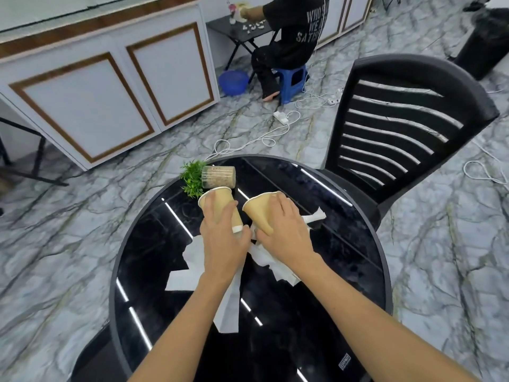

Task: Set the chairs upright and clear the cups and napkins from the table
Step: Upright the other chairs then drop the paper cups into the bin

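**A:** What does the head view show?

**B:** A round black tabletop (344,271) seen from above. The left hand (223,238) is wrapped around one tan cup (220,199), and the right hand (286,232) is wrapped around a second cup (259,210). Both cups tilt with their open mouths toward the far edge, just beside each other near the middle.

**A:** Why held like that?

**B:** Likely to lift both at once and carry them off together.

**A:** And the napkins?

**B:** White napkins (190,257) lie crumpled and spread under the wrists, from the centre toward the near edge, not yet gathered.

**A:** Anything else?

**B:** A small plant (192,175) in a clear pot lies on its side at the far edge. One black chair (385,128) stands upright at the right edge. Another person sits well beyond, at a separate small table.
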{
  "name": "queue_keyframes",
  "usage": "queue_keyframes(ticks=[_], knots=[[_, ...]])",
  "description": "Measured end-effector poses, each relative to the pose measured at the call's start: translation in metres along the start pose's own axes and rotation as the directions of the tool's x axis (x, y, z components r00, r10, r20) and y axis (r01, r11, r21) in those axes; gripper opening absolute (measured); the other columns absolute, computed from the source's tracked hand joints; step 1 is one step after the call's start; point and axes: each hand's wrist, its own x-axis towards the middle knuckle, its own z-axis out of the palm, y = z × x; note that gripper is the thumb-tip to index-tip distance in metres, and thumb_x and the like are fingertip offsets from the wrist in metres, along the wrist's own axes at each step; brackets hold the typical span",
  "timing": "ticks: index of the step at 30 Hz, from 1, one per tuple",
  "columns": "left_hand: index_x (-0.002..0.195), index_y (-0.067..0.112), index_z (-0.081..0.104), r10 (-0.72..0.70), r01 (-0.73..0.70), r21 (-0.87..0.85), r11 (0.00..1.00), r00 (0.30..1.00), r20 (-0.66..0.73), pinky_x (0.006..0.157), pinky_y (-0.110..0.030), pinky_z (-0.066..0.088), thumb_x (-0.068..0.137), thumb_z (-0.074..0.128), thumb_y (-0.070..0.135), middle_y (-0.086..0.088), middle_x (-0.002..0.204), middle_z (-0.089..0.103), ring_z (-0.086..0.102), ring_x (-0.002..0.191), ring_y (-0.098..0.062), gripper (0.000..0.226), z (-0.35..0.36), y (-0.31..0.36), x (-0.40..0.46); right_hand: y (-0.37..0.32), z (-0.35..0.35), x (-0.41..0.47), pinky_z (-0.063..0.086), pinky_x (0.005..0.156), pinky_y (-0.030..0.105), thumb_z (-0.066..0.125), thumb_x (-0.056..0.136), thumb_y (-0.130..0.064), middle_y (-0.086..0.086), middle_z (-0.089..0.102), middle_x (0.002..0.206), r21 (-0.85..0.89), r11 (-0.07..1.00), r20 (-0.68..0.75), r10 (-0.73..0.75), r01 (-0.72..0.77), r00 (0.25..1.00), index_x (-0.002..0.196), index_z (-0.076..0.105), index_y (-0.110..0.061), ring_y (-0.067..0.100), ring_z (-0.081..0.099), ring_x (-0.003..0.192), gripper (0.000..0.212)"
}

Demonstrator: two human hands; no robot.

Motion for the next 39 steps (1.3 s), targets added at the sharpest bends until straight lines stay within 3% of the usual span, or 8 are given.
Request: queue_keyframes(ticks=[8,12,17,25,28,31,35,39], knots=[[0.131,0.027,0.056,0.041,-0.044,-0.069,0.997,0.998,-0.038,0.099,-0.055,0.049,0.081,0.075,0.017,0.001,0.162,0.013,0.032,0.141,-0.020,0.055,-0.021,0.029,-0.040,0.006,-0.042,-0.042,0.041,0.105,0.036,0.074,0.079,-0.029,0.012,0.040,0.147,0.060,0.998,-0.047,-0.019,0.022,0.999,0.135,0.045,-0.003,0.030,0.043,0.130,0.068],[0.133,0.029,0.054,0.047,-0.050,-0.095,0.994,0.998,-0.037,0.102,-0.053,0.049,0.083,0.074,0.016,0.009,0.163,0.008,0.021,0.138,0.008,0.055,-0.022,0.055,-0.081,0.020,-0.070,-0.084,0.039,0.102,0.031,0.074,0.078,-0.030,0.007,0.039,0.148,0.103,0.995,-0.086,0.009,0.000,0.996,0.136,0.044,-0.007,0.025,0.041,0.129,0.069],[0.137,0.032,0.048,0.051,-0.045,-0.143,0.989,0.998,0.038,0.106,-0.051,0.048,0.084,0.075,0.019,0.011,0.163,0.006,0.020,0.151,-0.019,0.061,-0.004,0.104,-0.143,0.054,-0.100,-0.152,0.043,0.101,0.033,0.073,0.076,-0.032,0.002,0.040,0.143,0.157,0.987,-0.150,0.060,-0.036,0.987,0.131,0.044,-0.012,0.020,0.039,0.125,0.065],[0.144,0.036,0.043,0.153,-0.101,-0.243,0.965,0.967,0.206,0.101,-0.018,0.034,0.087,0.074,0.027,0.016,0.164,0.000,0.017,0.141,0.009,0.066,0.048,0.190,-0.251,0.144,-0.137,-0.285,0.041,0.105,0.036,0.071,0.082,-0.040,0.004,0.032,0.155,0.114,0.974,-0.154,0.212,-0.196,0.965,0.144,0.037,-0.012,0.021,0.034,0.137,0.076],[0.143,0.038,0.044,0.173,-0.104,-0.259,0.960,0.950,0.260,0.100,-0.024,0.040,0.086,0.074,0.028,0.017,0.164,-0.001,0.022,0.143,0.001,0.065,0.067,0.207,-0.284,0.173,-0.142,-0.327,0.043,0.106,0.038,0.071,0.082,-0.042,0.004,0.033,0.155,0.097,0.958,-0.134,0.282,-0.270,0.950,0.144,0.039,-0.011,0.022,0.034,0.137,0.076],[0.141,0.035,0.046,0.219,-0.140,-0.252,0.957,0.922,0.320,0.097,-0.012,0.032,0.085,0.076,0.027,0.015,0.164,0.002,0.013,0.138,0.017,0.064,0.083,0.208,-0.309,0.191,-0.139,-0.359,0.042,0.107,0.039,0.069,0.082,-0.045,0.004,0.033,0.155,0.080,0.941,-0.115,0.337,-0.330,0.934,0.144,0.039,-0.012,0.022,0.033,0.139,0.077],[0.139,0.034,0.047,0.269,-0.184,-0.237,0.954,0.876,0.400,0.095,0.000,0.029,0.084,0.076,0.025,0.012,0.165,0.006,0.017,0.144,0.007,0.063,0.106,0.186,-0.332,0.211,-0.113,-0.387,0.043,0.105,0.042,0.071,0.080,-0.045,0.008,0.039,0.151,0.061,0.919,-0.089,0.394,-0.389,0.915,0.141,0.043,-0.009,0.029,0.042,0.135,0.077],[0.140,0.030,0.049,0.231,-0.158,-0.189,0.969,0.853,0.468,0.103,-0.017,0.032,0.085,0.075,0.026,0.012,0.164,0.006,0.018,0.142,0.006,0.061,0.135,0.138,-0.350,0.225,-0.062,-0.403,0.038,0.111,0.040,0.070,0.081,-0.045,0.010,0.038,0.152,0.069,0.901,-0.027,0.431,-0.429,0.902,0.144,0.042,-0.006,0.029,0.039,0.139,0.079]])
